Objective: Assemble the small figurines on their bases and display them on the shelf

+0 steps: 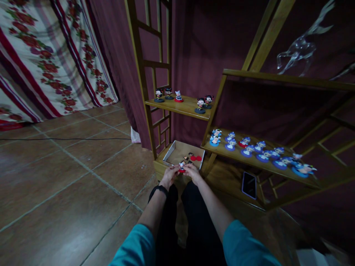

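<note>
Between my two hands is a small white figurine (182,165) on a red round base, held upright just over the near edge of an open box (169,152). My left hand (171,175) grips it from the left with closed fingers. From the right, my right hand (192,171) has its fingers closed on the same figurine. Inside the box lie red round bases (196,158) and several small dark-haired figurine parts (185,157). My fingers partly hide the figurine's base.
Dark-haired figurines (200,105) and one white figurine (178,96) stand on the upper wooden shelf (180,106). Several blue and purple figurines (247,150) line the right shelf. A phone (249,184) lies below them. A clear deer ornament (301,50) stands at upper right.
</note>
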The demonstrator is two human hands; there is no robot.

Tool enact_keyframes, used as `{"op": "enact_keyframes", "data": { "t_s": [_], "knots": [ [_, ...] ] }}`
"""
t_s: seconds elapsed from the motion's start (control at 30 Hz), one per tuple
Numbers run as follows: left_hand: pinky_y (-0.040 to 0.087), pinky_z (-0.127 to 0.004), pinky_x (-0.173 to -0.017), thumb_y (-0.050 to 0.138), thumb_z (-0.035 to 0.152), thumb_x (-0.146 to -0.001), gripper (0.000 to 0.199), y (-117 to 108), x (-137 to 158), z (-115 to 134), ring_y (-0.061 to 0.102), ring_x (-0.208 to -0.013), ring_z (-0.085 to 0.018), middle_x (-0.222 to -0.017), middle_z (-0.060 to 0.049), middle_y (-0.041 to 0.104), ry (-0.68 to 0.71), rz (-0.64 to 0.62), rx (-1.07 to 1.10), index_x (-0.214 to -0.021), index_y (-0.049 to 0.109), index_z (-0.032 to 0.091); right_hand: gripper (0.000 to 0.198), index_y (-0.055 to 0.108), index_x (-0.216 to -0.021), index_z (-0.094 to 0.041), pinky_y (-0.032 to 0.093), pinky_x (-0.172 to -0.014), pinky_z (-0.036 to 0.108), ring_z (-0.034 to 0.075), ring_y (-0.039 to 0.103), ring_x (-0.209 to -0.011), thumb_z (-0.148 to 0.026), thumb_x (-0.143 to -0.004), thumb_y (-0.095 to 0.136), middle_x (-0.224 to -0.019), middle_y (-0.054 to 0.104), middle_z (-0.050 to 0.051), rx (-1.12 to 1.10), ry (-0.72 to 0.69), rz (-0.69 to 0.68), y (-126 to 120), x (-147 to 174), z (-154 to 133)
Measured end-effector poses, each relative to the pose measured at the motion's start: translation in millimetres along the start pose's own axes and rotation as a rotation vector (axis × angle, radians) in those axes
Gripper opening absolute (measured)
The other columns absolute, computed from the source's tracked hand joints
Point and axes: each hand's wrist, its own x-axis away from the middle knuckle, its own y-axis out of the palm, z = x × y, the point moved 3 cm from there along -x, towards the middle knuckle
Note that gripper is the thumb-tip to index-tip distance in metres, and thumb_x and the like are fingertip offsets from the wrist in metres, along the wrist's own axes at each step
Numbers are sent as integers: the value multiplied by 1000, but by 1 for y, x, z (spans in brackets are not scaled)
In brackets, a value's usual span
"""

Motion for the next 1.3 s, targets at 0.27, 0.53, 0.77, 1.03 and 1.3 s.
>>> {"op": "enact_keyframes", "data": {
  "t_s": [0.27,0.53,0.77,1.03,1.3],
  "knots": [
    [44,-17,-52,73,9,-61,16,1,0,1,59,-56,-9,-70,-8,68,43,37,-26,-76,67,9,21,62,-72,-19,50,-60,25,13,63,-64,-32,-59,72,-68,66,-1,8,-1,-6,2,4,-3],
    [43,-17,-52,73,12,-62,15,2,2,2,56,-53,-7,-70,-7,68,59,45,-30,-75,68,9,22,62,-75,-20,49,-60,24,10,61,-62,-34,-60,71,-71,65,-1,-18,-13,-24,2,4,-3],
    [46,-16,-53,70,12,-67,17,2,4,4,60,-58,-8,-76,-8,69,21,28,21,-83,68,9,24,62,-76,-20,49,-62,24,11,62,-65,-37,-61,71,-74,67,0,-30,-35,-18,3,10,-7],
    [46,-17,-51,72,12,-65,15,1,4,4,60,-56,-9,-71,-7,68,22,37,29,-79,66,9,24,62,-77,-20,49,-63,25,12,63,-66,-36,-61,71,-73,68,0,-26,-38,-22,5,16,-11],
    [45,-17,-50,70,11,-65,14,0,1,3,60,-54,-9,-69,-6,67,-12,31,22,-78,65,9,23,62,-76,-20,49,-66,25,13,64,-70,-34,-60,71,-76,68,0,-11,-41,-65,5,13,-9]
  ]
}}
